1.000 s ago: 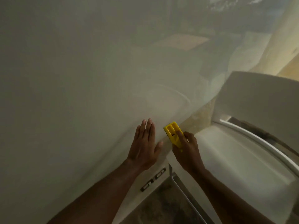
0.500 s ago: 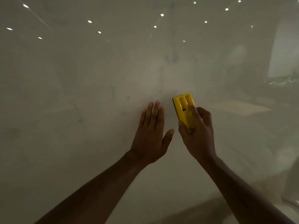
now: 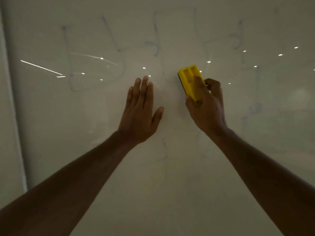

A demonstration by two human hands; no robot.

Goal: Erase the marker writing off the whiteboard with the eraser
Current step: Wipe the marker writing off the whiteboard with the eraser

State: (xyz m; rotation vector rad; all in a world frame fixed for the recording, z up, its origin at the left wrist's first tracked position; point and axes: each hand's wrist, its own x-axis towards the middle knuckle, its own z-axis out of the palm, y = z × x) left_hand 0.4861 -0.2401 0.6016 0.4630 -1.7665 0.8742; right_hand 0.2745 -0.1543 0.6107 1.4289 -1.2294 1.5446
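A glossy whiteboard (image 3: 170, 184) fills the head view. Faint blue-grey marker writing (image 3: 156, 40) runs across its upper part, with more faded strokes at the right and below the hands. My right hand (image 3: 207, 106) grips a yellow eraser (image 3: 190, 79) with a dark pad, pressed flat on the board just below the writing. My left hand (image 3: 140, 111) lies flat on the board with fingers together and thumb out, a short gap left of the eraser, holding nothing.
The board's left edge (image 3: 17, 116) runs down the left side as a pale vertical strip. Ceiling lights (image 3: 280, 55) reflect as bright dots and streaks across the upper board.
The view has swung up from the board's lower edge and a white chair to the written area. Both hands have moved up the board, the eraser still in my right hand.
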